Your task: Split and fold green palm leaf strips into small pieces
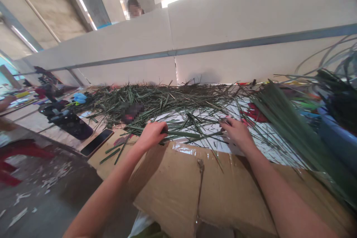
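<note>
Our left hand has its grip curled round a green strip that points right, between our hands. Our right hand's grip is bunched by thin stalks; we can't tell if it holds any. We should pinch softly, so nothing bends.

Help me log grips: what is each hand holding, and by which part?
Left hand grips a green strip jutting rightward from the fist; whether at its end is hidden. Right hand: cannot be told.
</note>
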Motion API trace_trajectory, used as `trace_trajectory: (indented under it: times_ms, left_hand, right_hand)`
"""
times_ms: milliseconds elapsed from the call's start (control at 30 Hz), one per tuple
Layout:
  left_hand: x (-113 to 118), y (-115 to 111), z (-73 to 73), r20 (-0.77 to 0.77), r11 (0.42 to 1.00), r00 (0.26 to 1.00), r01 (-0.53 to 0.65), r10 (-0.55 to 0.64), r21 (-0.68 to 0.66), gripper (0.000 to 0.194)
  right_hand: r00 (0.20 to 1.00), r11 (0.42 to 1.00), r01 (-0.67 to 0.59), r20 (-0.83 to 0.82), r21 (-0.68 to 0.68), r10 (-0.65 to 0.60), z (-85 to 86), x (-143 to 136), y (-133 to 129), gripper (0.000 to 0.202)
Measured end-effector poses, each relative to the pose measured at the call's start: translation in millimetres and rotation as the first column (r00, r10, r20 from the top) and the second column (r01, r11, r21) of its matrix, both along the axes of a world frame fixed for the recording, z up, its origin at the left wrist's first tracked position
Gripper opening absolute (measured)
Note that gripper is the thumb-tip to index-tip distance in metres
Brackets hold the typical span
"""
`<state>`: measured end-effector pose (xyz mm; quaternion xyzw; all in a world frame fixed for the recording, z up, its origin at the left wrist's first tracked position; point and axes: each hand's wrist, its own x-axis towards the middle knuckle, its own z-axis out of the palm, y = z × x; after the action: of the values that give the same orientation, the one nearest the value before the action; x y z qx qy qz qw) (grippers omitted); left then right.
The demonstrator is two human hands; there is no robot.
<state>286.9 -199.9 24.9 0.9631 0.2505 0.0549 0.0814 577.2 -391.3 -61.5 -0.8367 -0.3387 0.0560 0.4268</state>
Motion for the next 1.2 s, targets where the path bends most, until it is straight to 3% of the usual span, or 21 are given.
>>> trace_trajectory:
  times_ms: [200, 300, 400, 500, 600, 833, 1000, 1100, 1133, 1200]
  left_hand:
    - [-15.9, 6.9, 43.2, 0.08, 0.995, 0.995, -0.051, 0.058, -0.084, 0.019]
    - [-18.8, 8.4, 52.2, 0.124, 0.978, 0.987, -0.077, 0.102, -0.193, 0.024]
    - [-12.7, 6.4, 46.7, 0.207, 0.933, 0.971, -0.035, 0.116, -0.358, 0.028]
    - [3.4, -1.3, 31.9, 0.278, 0.849, 0.95, 0.029, 0.14, -0.528, 0.029]
    - [24.8, -12.8, 16.1, 0.305, 0.785, 0.941, 0.074, 0.15, -0.615, 0.027]
    - [63.2, -33.6, 0.2, 0.299, 0.595, 0.951, 0.197, 0.076, -0.779, 0.03]
    - [80.3, -41.3, -2.3, 0.281, 0.517, 0.96, 0.233, 0.015, -0.824, 0.033]
    - [90.7, -44.1, -7.1, 0.323, 0.561, 0.943, 0.225, 0.082, -0.796, 0.025]
    - [93.9, -45.3, -9.0, 0.343, 0.609, 0.933, 0.212, 0.106, -0.764, 0.022]
    - [99.8, -48.9, -13.0, 0.394, 0.76, 0.908, 0.157, 0.14, -0.63, 0.019]
  right_hand:
    - [0.99, 0.989, -0.028, -0.136, 0.144, 0.048, 4.5, -4.6, 0.4, 0.029]
    - [0.956, 0.954, -0.053, -0.26, 0.295, 0.133, 12.0, -11.5, 1.1, 0.036]
    - [0.88, 0.899, -0.054, -0.405, 0.436, 0.249, 23.3, -24.0, 1.7, 0.046]
    - [0.773, 0.851, -0.055, -0.517, 0.523, 0.368, 37.2, -39.6, 1.3, 0.051]
    - [0.702, 0.812, -0.037, -0.563, 0.582, 0.436, 47.8, -50.5, 0.8, 0.049]
    - [0.67, 0.728, 0.166, -0.618, 0.665, 0.412, 48.2, -43.8, 1.6, 0.045]
    - [0.646, 0.723, 0.165, -0.627, 0.671, 0.435, 51.2, -42.1, 0.8, 0.042]
    - [0.648, 0.706, 0.211, -0.637, 0.676, 0.417, 51.9, -42.0, 0.9, 0.045]
    - [0.651, 0.701, 0.229, -0.641, 0.676, 0.406, 51.4, -41.5, 1.1, 0.047]
    - [0.653, 0.696, 0.25, -0.648, 0.673, 0.392, 49.9, -40.9, 1.9, 0.05]
